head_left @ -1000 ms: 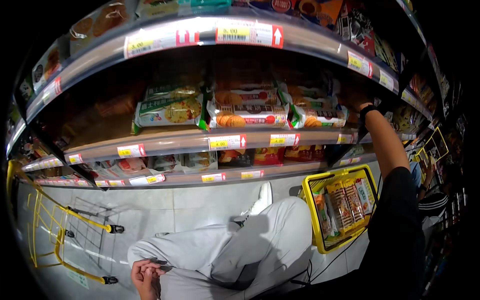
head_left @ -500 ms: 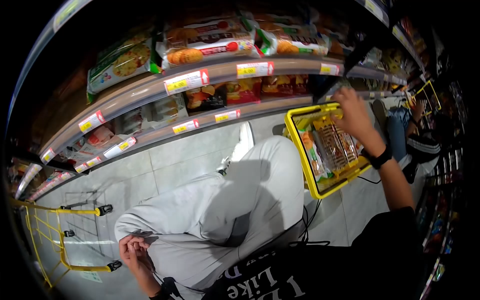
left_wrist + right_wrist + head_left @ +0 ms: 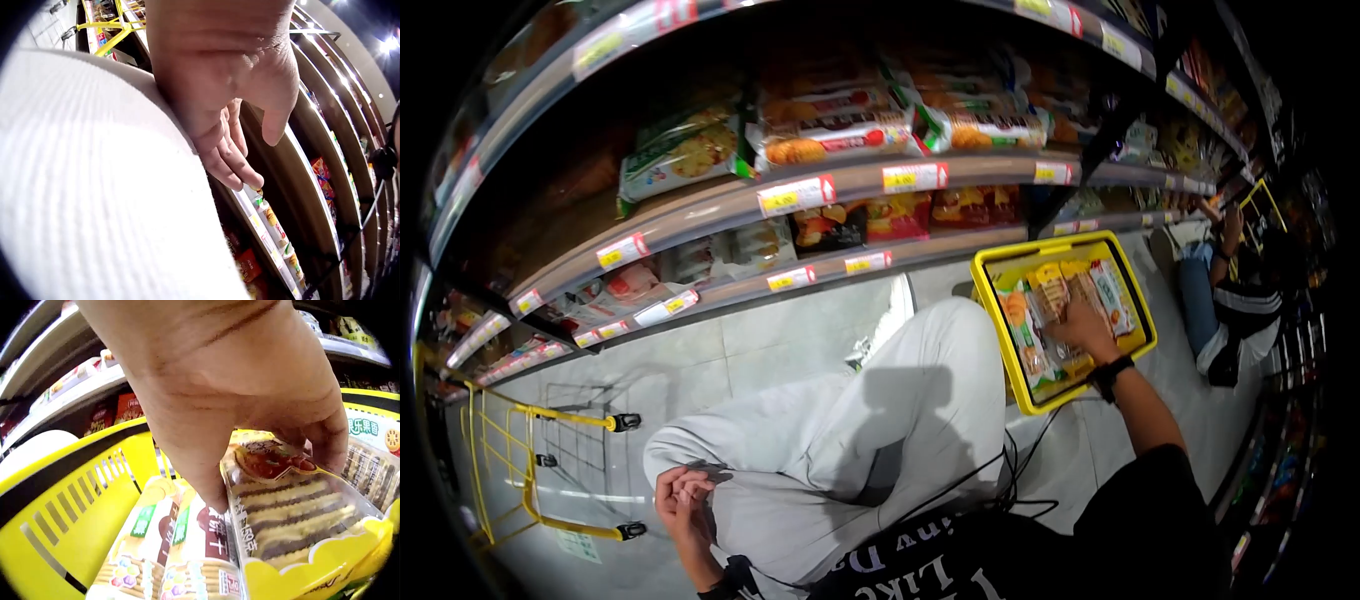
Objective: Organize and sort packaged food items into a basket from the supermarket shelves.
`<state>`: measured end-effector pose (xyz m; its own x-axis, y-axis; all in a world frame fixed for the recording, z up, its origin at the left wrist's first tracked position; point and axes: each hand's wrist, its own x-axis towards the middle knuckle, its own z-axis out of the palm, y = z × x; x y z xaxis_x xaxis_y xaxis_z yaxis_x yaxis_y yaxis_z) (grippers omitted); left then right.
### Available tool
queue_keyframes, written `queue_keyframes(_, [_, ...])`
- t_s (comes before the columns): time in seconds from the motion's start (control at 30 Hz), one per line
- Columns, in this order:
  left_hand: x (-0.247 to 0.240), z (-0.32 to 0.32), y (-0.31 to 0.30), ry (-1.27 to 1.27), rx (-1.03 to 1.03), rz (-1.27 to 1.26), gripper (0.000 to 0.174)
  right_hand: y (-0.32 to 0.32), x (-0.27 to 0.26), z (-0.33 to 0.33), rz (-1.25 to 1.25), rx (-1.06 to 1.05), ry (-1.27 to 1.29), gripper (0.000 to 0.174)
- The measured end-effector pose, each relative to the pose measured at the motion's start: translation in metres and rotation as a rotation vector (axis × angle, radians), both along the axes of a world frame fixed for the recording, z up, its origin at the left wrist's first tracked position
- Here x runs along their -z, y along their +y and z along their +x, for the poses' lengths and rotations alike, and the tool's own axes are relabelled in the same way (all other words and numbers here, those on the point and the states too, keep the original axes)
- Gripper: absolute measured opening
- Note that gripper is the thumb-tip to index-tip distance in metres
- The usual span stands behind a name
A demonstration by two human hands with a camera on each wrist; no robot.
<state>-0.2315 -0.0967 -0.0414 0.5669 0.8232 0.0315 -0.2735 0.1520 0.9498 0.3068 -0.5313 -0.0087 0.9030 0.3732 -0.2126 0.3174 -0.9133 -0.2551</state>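
In the head view, my right hand [image 3: 1088,332] reaches down into the yellow basket [image 3: 1040,243]. From the right wrist view, this hand [image 3: 244,387] grips a clear and yellow pack of striped biscuits [image 3: 300,512], thumb along one side and fingers over the other. White biscuit packs [image 3: 197,550] lie beside the thumb, and another white pack [image 3: 375,440] is past the fingers. My left hand [image 3: 687,503] rests near the knee of the grey trousers [image 3: 750,480], fingers loosely bent; the left wrist view shows that hand [image 3: 225,75] holding nothing.
Shelves with biscuit packs [image 3: 830,145] and price labels [image 3: 915,177] run along the front. A yellow wire cart [image 3: 528,450] stands on the floor at left. Another person [image 3: 1240,300] crouches at far right. Black cables [image 3: 1010,480] lie by the basket.
My right hand has moved from the shelf, over the basket's far rim, and down inside it onto a biscuit pack. The left hand stays by the knee. The head view has shifted.
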Motion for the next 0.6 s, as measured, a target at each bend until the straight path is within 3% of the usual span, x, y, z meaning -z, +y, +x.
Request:
queue_keyframes(0.07, [-0.01, 0.001, -0.002, 0.017, 0.138, 0.001, 0.043, -0.019, 0.019, 0.013, 0.17, -0.135, -0.145, 0.062])
queue_keyframes(0.13, [-0.022, 0.003, -0.004, -0.025, 0.16, -0.018, 0.044, -0.013, -0.007, 0.009, 0.004, 0.008, 0.011, 0.06])
queue_keyframes(0.2, [-0.034, 0.008, -0.005, 0.044, 0.313, 0.079, 0.045, -0.017, -0.009, 0.004, -0.065, 0.002, -0.26, 0.06])
queue_keyframes(0.27, [-0.047, 0.016, -0.009, 0.032, 0.307, 0.076, 0.044, 0.001, -0.045, -0.016, -0.213, -0.018, -0.362, 0.073])
queue_keyframes(0.3, [-0.055, 0.02, -0.013, 0.074, 0.354, 0.117, 0.043, 0.009, -0.059, -0.028, -0.165, -0.112, -0.558, 0.066])
queue_keyframes(0.37, [-0.071, 0.033, -0.017, 0.108, 0.355, 0.13, 0.042, 0.041, -0.103, -0.058, -0.154, -0.163, -0.644, 0.062])
queue_keyframes(0.43, [-0.086, 0.04, -0.021, 0.201, 0.486, 0.349, 0.041, 0.066, -0.128, -0.083, -0.141, -0.263, -0.688, 0.062])
queue_keyframes(0.5, [-0.081, 0.05, -0.022, 0.19, 0.468, 0.513, 0.042, 0.101, -0.138, -0.111, 0.1, -0.444, -0.797, 0.067])
queue_keyframes(0.6, [-0.089, 0.068, -0.031, 0.228, 0.431, 0.356, 0.049, 0.16, -0.138, -0.157, 0.268, -0.633, -0.72, 0.069])
